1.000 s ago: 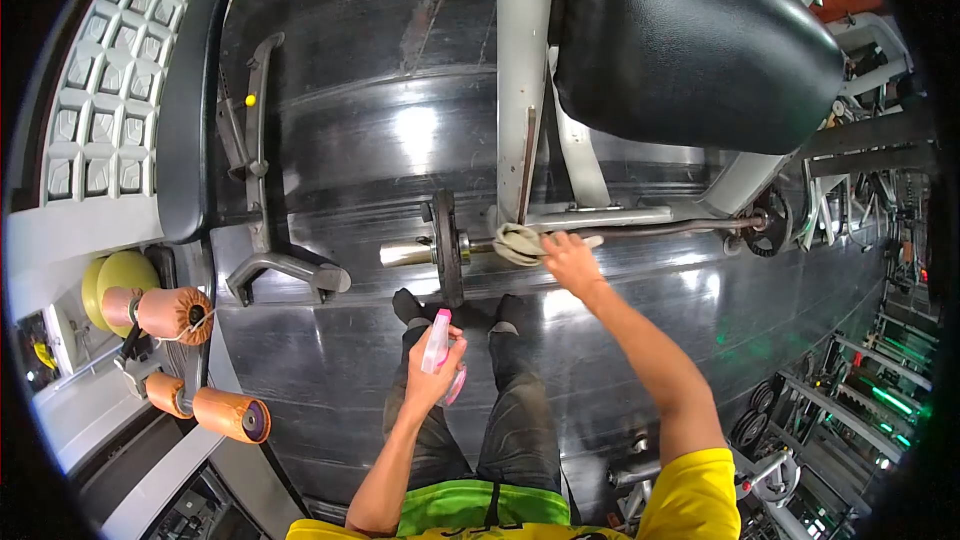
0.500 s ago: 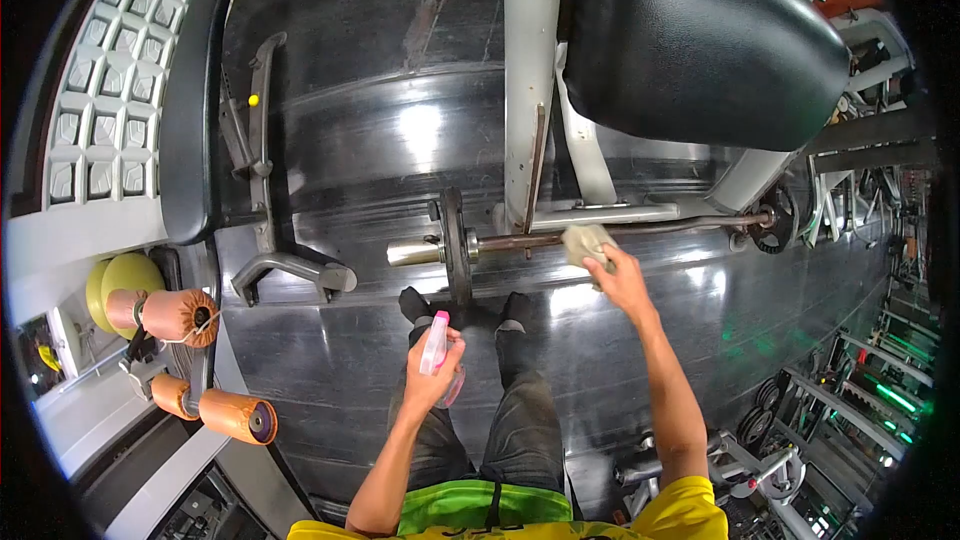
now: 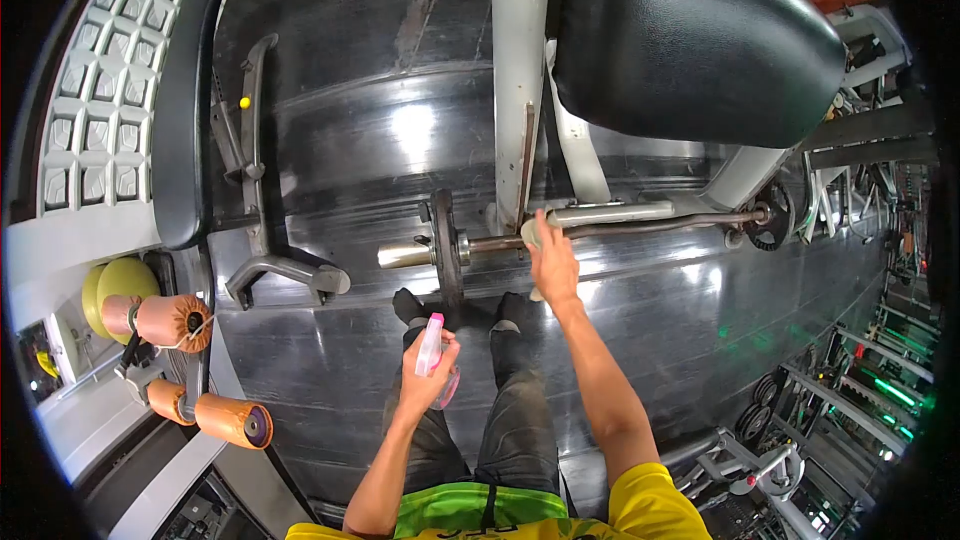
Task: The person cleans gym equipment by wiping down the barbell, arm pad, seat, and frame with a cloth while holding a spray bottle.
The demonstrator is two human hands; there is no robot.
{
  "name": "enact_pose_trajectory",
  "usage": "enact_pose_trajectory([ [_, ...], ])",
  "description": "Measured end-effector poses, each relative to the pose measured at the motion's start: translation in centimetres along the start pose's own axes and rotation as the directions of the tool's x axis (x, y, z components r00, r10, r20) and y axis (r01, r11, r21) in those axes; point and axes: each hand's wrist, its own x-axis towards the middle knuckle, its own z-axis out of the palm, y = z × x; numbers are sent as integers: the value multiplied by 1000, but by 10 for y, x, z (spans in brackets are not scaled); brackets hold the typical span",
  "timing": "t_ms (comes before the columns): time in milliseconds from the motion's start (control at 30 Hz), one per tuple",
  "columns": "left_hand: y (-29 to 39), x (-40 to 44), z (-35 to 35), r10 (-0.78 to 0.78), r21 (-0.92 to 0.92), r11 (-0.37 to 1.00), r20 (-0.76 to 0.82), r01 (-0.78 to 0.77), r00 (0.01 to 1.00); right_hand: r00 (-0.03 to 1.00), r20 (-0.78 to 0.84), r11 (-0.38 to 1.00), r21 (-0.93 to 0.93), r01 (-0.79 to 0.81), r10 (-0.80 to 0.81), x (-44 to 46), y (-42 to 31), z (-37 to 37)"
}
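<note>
My left hand (image 3: 420, 392) is wrapped round a clear spray bottle with a pink nozzle (image 3: 431, 342), held upright above my legs. In my right hand (image 3: 557, 272) is a pale cloth (image 3: 530, 231), partly hidden by the fingers and resting against the curl bar (image 3: 640, 227). The bar lies across in front of me, rusty brown along its shaft. A dark weight plate (image 3: 447, 255) sits on its left end, inside the shiny sleeve (image 3: 403, 256). Another plate (image 3: 768, 217) is on the right end.
Beyond the bar stands a bench with a black padded seat (image 3: 700, 40) and a pale metal frame (image 3: 518, 70). To the left are another black pad (image 3: 180, 120), a grey metal stand (image 3: 290, 268) and orange foam rollers (image 3: 232, 420). Gym racks (image 3: 850, 395) line the right.
My right hand has moved left along the bar with the cloth, toward the left plate. The left hand still holds the spray bottle in about the same place.
</note>
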Motion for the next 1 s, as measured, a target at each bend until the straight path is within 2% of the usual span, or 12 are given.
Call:
enact_pose_trajectory([
  [67,1,1,2,-1,3,1000,3,1,1000,999,-11,996,-76,51,-52,-2,5,1],
  [133,3,0,3,-5,12,1000,11,5,1000,978,62,962,-176,208,-200,1,26,-7],
  [200,3,-1,4,-4,9,1000,15,4,1000,965,4,952,-163,260,-263,8,50,-10],
  [333,4,-6,3,-8,-12,1000,28,8,1000,974,-29,962,-169,216,-224,16,89,-7],
  [433,5,-9,-1,2,-22,1000,48,-1,999,992,-90,983,-155,-97,84,15,105,-11],
  [533,6,-10,-2,-12,21,1000,71,10,997,959,-220,978,-67,-195,176,13,97,7],
  [567,5,-10,-2,-10,15,1000,79,9,997,912,-383,988,104,-115,146,16,96,26],
  [700,8,-6,2,-7,29,1000,103,4,995,924,-382,980,194,46,32,9,46,27],
  [800,11,-5,4,13,64,998,125,-21,992,949,-309,975,186,125,-63,6,51,7],
  [867,12,-3,7,14,31,999,130,-19,991,976,-113,980,-86,177,-186,14,84,-13],
  [967,14,-4,8,8,38,999,127,-13,992,976,-213,992,-98,-75,53,32,129,-8],
  [1000,14,-5,8,-4,77,997,125,-6,992,975,-213,993,-94,-78,56,38,123,-7],
])
